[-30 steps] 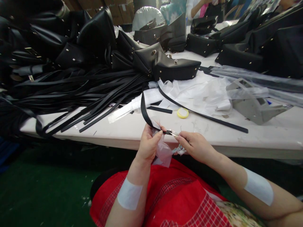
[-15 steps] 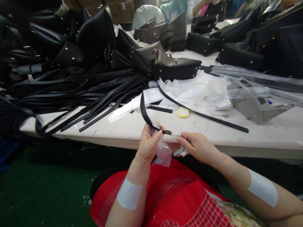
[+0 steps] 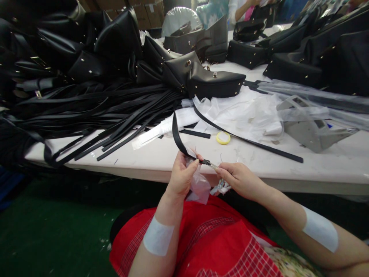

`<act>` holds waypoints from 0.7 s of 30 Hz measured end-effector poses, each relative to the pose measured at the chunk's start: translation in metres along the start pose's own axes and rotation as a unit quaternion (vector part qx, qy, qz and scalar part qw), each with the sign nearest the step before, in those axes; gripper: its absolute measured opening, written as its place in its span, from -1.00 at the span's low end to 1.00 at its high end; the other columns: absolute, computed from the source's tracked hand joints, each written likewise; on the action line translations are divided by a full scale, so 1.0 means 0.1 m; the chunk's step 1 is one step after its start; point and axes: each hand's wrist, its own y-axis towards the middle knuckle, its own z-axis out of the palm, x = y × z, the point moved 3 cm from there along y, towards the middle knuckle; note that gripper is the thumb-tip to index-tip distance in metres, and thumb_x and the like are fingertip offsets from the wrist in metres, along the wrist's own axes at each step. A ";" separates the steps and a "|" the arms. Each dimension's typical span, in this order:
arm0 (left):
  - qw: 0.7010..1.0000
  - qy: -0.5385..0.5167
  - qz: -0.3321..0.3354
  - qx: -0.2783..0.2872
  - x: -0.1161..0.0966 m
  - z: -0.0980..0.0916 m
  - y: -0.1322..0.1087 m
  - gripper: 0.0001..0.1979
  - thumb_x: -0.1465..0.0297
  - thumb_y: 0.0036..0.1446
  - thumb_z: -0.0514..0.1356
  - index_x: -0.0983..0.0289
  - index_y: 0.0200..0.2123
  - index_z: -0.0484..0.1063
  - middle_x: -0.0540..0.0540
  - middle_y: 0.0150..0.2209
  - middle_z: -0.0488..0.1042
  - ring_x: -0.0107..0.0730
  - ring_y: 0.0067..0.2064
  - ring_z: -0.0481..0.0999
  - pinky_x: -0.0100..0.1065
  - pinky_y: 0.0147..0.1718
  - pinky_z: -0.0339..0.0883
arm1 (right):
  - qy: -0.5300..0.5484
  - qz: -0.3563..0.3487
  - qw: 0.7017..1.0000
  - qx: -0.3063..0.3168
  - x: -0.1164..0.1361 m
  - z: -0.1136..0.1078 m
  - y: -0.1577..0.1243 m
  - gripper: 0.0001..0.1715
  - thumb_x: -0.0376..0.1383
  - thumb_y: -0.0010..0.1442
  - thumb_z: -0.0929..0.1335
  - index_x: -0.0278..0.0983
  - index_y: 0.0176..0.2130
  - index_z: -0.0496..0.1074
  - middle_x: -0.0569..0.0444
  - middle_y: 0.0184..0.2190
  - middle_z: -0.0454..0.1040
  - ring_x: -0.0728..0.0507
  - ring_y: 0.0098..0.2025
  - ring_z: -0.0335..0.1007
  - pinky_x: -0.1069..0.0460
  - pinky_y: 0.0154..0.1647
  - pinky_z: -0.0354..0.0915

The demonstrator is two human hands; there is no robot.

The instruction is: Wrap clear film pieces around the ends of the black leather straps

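Observation:
My left hand (image 3: pixel 184 173) is closed around a black strap (image 3: pixel 178 139), pinching it close to its end between thumb and fingers. From that hand the strap curves up and back over the table. A piece of thin translucent plastic (image 3: pixel 199 186) hangs below the same fingers. My right hand (image 3: pixel 240 177) grips what look like small scissors, mostly hidden in the fingers, with their metal tip (image 3: pixel 212 165) at the strap's end. Pale cloth-like strips (image 3: pixel 221 187) dangle under the right hand.
Loose black straps (image 3: pixel 115 111) lie heaped at the left. Black bags (image 3: pixel 216 82) are piled behind. White plastic sheets (image 3: pixel 245 111), a yellow ring-shaped roll (image 3: pixel 223 137) and another strap (image 3: pixel 253 143) lie on the white table (image 3: pixel 150 159). A person's arm (image 3: pixel 243 9) shows at the back.
The metal blades showed more clearly at the strap end before; now less of them is visible, against the strap's tip. Both hands have barely moved.

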 end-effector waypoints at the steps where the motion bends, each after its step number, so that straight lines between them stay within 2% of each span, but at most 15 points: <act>1: 1.000 -0.002 -0.001 0.000 0.00 0.00 0.00 -0.72 0.45 -0.07 0.36 0.25 -0.27 0.38 0.01 -0.36 0.47 -0.42 -0.29 0.44 -0.35 -0.16 0.30 | 0.001 -0.002 1.000 0.002 0.00 0.01 0.01 -0.50 -0.03 0.37 0.12 -0.25 -0.44 0.33 0.12 -0.57 0.37 -0.06 -0.48 0.26 0.07 -0.45 0.01; 21: 0.993 -0.100 -0.055 0.003 0.03 0.03 0.02 -0.70 0.48 -0.11 0.37 0.24 -0.29 0.38 -0.02 -0.29 0.40 -0.49 -0.27 0.45 -0.42 -0.17 0.33 | 0.057 -0.024 0.998 -0.013 0.01 0.03 0.05 -0.47 -0.02 0.37 0.10 -0.25 -0.46 0.30 0.15 -0.56 0.34 -0.04 -0.47 0.23 0.08 -0.43 0.06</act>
